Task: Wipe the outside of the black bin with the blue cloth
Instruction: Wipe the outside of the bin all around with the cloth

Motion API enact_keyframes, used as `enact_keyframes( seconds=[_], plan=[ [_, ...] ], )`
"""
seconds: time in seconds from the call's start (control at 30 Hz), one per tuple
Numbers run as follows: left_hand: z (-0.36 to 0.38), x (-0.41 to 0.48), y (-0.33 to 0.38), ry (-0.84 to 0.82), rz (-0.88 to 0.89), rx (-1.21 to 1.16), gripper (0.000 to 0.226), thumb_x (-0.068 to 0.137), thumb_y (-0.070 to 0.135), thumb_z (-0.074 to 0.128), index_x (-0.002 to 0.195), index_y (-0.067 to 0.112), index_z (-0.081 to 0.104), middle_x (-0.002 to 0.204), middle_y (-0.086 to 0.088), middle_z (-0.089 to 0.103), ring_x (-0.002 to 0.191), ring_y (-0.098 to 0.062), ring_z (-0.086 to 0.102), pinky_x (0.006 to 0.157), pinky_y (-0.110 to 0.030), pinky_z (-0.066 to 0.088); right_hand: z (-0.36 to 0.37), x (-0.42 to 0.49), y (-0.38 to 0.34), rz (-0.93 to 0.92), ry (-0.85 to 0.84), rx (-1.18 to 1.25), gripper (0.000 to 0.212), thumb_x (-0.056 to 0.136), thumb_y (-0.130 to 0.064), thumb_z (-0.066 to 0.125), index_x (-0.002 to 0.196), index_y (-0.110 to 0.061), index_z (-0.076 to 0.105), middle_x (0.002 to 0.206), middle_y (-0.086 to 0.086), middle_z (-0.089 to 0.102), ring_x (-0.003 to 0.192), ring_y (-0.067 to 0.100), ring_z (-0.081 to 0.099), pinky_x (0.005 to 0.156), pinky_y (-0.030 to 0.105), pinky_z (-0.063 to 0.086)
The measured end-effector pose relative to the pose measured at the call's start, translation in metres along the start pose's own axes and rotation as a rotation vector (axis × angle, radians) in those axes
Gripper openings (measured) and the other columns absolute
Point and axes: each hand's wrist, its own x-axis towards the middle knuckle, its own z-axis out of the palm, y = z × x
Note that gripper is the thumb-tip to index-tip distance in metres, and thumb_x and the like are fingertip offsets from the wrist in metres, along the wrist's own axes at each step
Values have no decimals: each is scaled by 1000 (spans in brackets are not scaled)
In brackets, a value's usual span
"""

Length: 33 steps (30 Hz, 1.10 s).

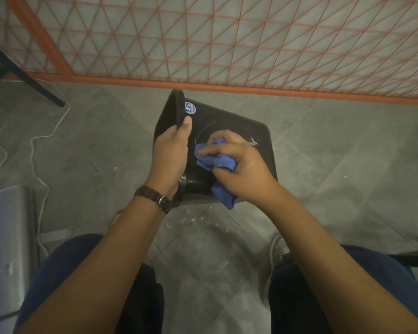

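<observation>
My right hand (237,169) has its fingers curled round the bunched blue cloth (212,160) and presses it on the outside wall of the black bin (227,119). My left hand (170,150) clamps the rim of the bin, thumb outside, the other fingers hidden behind the rim. The bin is tilted on its side. My hands cover its lower part, so I cannot tell if it touches the floor (323,153). A white sticker (190,108) by the rim reads "7,85"; the smaller print is unreadable. Open floor lies right of the bin, and the orange mesh fence (227,44) stands close beyond it.
</observation>
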Motion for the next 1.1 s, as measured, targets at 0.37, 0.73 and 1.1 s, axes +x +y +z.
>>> enact_keyframes(
  seconds=[0.37,0.73,1.1],
  plan=[
    [2,-2,-2,-22,18,-11,31,97,36,47,73,21,60,88,-9,60,83,-16,55,75,-27,45,0,-2,-1,-107,-15,-118,36,73,-13,54,106,-13,70,112,2,59,102,19,57,92,33,44],
    [2,-3,-2,-9,25,-32,29,97,34,48,73,24,61,76,3,62,67,1,57,60,-11,45,3,-3,-5,-120,-64,-113,38,72,-14,53,106,-13,70,114,4,60,102,21,58,90,41,44],
    [4,-1,-1,29,-68,-34,30,95,36,51,70,22,60,83,-6,63,80,-18,60,78,-33,50,-5,-2,7,-28,43,-124,30,67,-15,48,87,-13,70,99,-1,60,91,20,61,83,42,48]
  ],
)
